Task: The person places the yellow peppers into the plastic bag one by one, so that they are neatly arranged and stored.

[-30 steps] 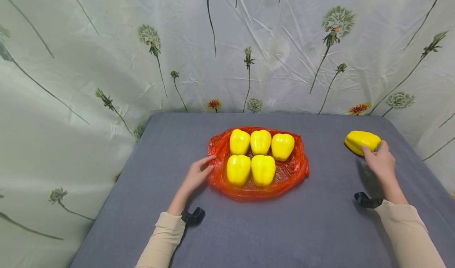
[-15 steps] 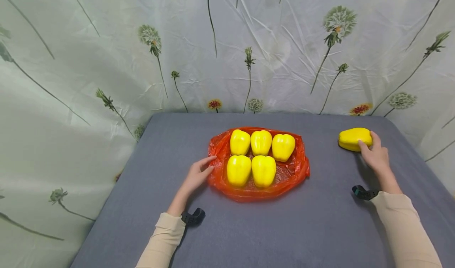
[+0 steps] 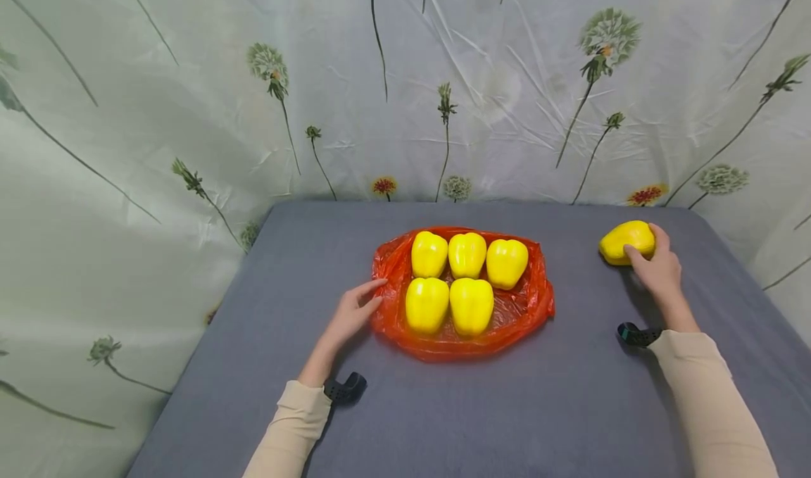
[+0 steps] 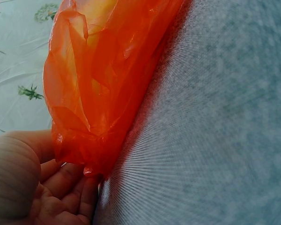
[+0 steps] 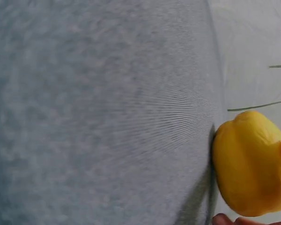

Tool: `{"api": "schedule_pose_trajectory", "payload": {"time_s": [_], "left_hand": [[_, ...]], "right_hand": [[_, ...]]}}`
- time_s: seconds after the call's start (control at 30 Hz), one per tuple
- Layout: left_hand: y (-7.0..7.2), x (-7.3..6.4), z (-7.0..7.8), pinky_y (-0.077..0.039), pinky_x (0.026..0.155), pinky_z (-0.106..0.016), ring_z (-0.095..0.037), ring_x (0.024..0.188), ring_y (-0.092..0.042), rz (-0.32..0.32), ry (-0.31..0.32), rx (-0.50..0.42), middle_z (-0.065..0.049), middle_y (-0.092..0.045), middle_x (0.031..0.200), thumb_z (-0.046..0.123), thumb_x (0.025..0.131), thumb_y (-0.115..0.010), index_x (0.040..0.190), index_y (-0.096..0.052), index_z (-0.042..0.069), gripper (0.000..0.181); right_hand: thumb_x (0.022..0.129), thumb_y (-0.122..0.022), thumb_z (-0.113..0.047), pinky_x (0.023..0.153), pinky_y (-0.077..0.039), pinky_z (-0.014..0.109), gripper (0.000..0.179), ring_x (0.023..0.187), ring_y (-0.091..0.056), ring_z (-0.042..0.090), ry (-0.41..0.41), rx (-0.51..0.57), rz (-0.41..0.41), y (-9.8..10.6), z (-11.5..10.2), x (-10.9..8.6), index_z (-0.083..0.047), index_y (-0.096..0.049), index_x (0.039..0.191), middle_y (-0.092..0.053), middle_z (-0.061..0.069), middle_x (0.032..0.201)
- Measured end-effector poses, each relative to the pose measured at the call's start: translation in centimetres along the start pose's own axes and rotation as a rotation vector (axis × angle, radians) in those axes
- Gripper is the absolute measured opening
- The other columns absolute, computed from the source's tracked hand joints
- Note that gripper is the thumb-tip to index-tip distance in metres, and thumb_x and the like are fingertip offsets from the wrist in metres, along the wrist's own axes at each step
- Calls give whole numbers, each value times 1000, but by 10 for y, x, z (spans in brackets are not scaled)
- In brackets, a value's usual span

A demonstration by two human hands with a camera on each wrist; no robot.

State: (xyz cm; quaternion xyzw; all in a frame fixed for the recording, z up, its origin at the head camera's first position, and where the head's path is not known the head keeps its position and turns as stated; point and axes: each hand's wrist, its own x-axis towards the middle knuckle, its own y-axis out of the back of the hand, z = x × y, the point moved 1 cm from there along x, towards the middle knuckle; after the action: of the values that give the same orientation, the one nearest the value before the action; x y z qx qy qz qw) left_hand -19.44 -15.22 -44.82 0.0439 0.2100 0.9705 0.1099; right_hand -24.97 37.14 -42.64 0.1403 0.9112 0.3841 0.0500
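Note:
My right hand point(image 3: 659, 274) grips a yellow bell pepper point(image 3: 627, 242) at the table's far right, thumb on its near side and fingers around its right end. The right wrist view shows this bell pepper point(image 5: 248, 164) close by the table surface, with only fingertips at the picture's edge. A red plastic bag point(image 3: 507, 337) lies spread open mid-table, several yellow bell peppers point(image 3: 427, 305) standing in it in two rows. At the bag's left edge my left hand point(image 3: 348, 316) pinches the film; in the left wrist view, thumb and fingers lie around the gathered bag edge point(image 4: 89, 145).
Grey cloth covers the table point(image 3: 494, 414). A pale curtain point(image 3: 507, 91) printed with dandelions hangs behind it and along the left side. Black bands point(image 3: 345, 388) sit on both wrists.
My right hand has moved left and slightly toward the back with the bell pepper, which has turned in the view. The left hand and bag have stayed almost still.

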Motion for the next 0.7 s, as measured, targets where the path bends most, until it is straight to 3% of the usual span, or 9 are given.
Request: {"api": "schedule_pose_trajectory", "payload": {"time_s": [0.13, 0.3, 0.53, 0.6, 0.7], "left_hand": [[-2, 6, -18, -42, 105, -50, -34, 126, -51, 15, -13, 2, -17, -53, 137, 19, 94, -54, 133, -53, 8, 40], [-2, 5, -19, -42, 105, -50, -33, 125, -52, 22, -3, 9, -15, -55, 136, 20, 94, -55, 132, -54, 11, 40], [-3, 4, -20, -43, 104, -49, -32, 125, -52, 22, 19, 8, -13, -54, 136, 21, 94, -55, 132, -53, 13, 40], [-3, 5, -20, -43, 104, -49, -31, 125, -52, 23, 21, 5, -13, -55, 136, 21, 93, -55, 132, -54, 13, 40], [-3, 6, -20, -44, 103, -49, -32, 124, -53, 23, 13, 11, -14, -55, 135, 21, 93, -55, 132, -54, 12, 40]], "right_hand": [[96, -40, -32, 97, -25, 68, 67, 122, -29, 60, 80, 12, 47, -4, 1, 0, -10, -8, 151, -26, 39, 143], [96, -44, -27, 95, -27, 66, 63, 120, -33, 57, 148, 30, 101, -8, 1, -1, -11, -16, 150, -32, 38, 140], [94, -48, -25, 91, -29, 62, 61, 113, -38, 52, 178, 49, 144, -11, -3, -5, -10, -23, 148, -37, 39, 134], [94, -49, -26, 85, -35, 54, 61, 106, -43, 45, 183, 47, 151, -11, -5, -8, -11, -24, 148, -40, 37, 133], [94, -51, -29, 78, -39, 26, 62, 90, -49, 14, 182, 44, 158, -9, -10, -14, -14, -26, 148, -42, 33, 136]]}}
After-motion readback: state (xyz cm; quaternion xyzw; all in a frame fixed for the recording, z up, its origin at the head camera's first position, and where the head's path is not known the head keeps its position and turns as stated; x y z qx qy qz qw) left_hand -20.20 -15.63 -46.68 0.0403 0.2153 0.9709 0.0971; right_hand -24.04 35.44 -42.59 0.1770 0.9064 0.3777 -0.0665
